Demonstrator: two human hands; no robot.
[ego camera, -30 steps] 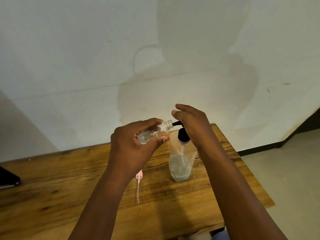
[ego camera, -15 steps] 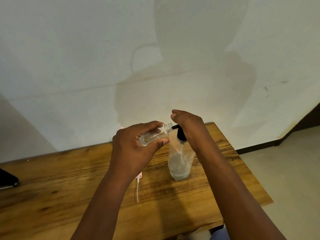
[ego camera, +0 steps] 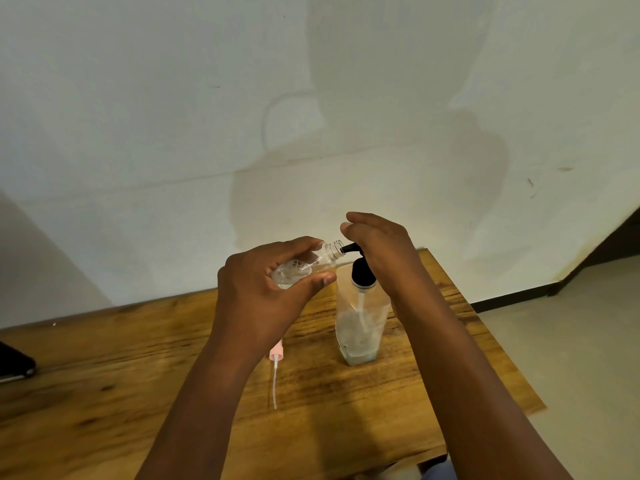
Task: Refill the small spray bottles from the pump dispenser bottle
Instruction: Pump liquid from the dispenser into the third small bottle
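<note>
As the right hand [ego camera: 377, 251] rises again, fingers flat on the pump [ego camera: 360, 271], the left hand [ego camera: 263, 292] still grips the bottle [ego camera: 304, 266] at the spout — another squirt likely due.

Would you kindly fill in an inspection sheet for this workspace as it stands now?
Surface: wooden table, grain visible.
Job's things: small spray bottle tilted, mouth at black pump nozzle; pump dispenser bottle upright, little liquid left.
Clutter: pink spray cap with dip tube lying on table; dark object at left edge.
Hands: left hand grips small bottle; right hand rests on pump head.
Cables: nothing seen.
Surroundings: pale stained wall, floor right.
</note>
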